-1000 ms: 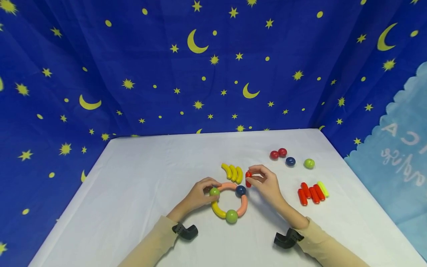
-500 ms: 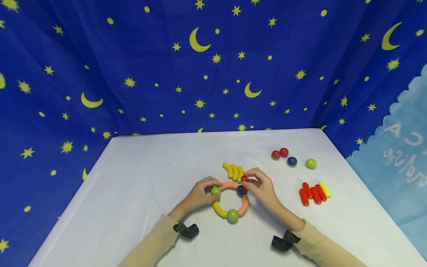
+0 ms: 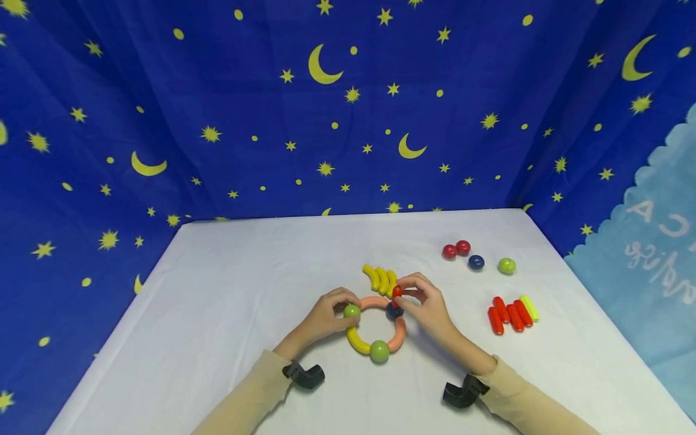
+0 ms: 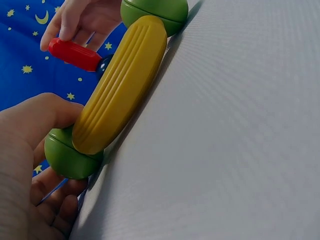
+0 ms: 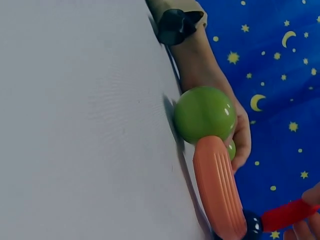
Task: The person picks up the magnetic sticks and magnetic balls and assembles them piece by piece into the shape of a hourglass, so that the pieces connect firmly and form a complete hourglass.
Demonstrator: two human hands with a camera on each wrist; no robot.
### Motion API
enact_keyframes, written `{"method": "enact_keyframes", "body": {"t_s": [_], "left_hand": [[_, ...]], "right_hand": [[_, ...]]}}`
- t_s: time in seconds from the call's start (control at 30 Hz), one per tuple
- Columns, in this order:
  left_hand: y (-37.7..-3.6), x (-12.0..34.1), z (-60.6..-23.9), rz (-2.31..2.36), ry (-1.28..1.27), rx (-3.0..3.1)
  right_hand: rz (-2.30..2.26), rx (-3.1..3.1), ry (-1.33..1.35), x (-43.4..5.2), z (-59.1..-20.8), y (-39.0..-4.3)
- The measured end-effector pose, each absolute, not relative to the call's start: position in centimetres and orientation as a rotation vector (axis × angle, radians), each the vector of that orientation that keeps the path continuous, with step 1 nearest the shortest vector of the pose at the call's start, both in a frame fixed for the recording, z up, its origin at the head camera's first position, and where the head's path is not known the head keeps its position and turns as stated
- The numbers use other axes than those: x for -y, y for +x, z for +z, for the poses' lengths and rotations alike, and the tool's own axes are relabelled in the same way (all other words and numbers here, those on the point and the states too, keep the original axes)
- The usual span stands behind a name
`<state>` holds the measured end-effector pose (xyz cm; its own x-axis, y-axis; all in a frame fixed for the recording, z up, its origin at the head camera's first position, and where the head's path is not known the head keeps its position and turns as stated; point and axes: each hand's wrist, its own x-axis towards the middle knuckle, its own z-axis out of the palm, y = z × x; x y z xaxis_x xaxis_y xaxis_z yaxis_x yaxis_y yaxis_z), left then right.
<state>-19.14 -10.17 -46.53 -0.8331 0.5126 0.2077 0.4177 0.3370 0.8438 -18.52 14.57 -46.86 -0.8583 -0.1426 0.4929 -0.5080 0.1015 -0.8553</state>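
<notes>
A white table runs back to a star-and-moon backdrop, with bare cloth wide open from 9 to 12 o'clock of a ring of toy pieces lying near the table's front centre. At the ring's 9 o'clock the person's left hand curls its fingers round a green ball, thumb pressed on top, where a ribbed yellow curved piece joins it. At about 1 o'clock the right hand pinches a short red stick between thumb and fingertips, its lower end touching the ring's dark blue ball. Three yellow curved pieces lie just beyond, crowding the ring's 12 o'clock side beside the right fingers. Well apart at 2 o'clock sit two red balls, a blue ball and a green ball; at 3 o'clock, a row of red sticks ends in a yellow-green one.
</notes>
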Motion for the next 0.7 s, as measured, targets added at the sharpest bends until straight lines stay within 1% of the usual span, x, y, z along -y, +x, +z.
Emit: {"method": "enact_keyframes", "body": {"t_s": [0.13,0.2,0.33,0.47,0.7], "left_hand": [[-20.0,10.2,-48.4,1.523,0.879,-2.514],[-20.4,10.3,-49.2,1.524,0.874,-2.524],[-20.6,10.5,-49.4,1.528,0.901,-2.532],[-20.6,10.6,-49.4,1.505,0.933,-2.534],[-20.5,10.4,-49.4,1.487,0.909,-2.49]], "right_hand": [[1.732,2.122,0.568,-16.0,-46.5,-17.8],[1.669,2.141,0.487,-16.9,-46.1,-17.4],[1.508,2.172,0.303,-19.4,-45.9,-16.6],[1.329,2.207,0.14,-22.7,-46.5,-16.5],[0.942,2.374,-0.084,-27.6,-46.9,-16.1]]}}
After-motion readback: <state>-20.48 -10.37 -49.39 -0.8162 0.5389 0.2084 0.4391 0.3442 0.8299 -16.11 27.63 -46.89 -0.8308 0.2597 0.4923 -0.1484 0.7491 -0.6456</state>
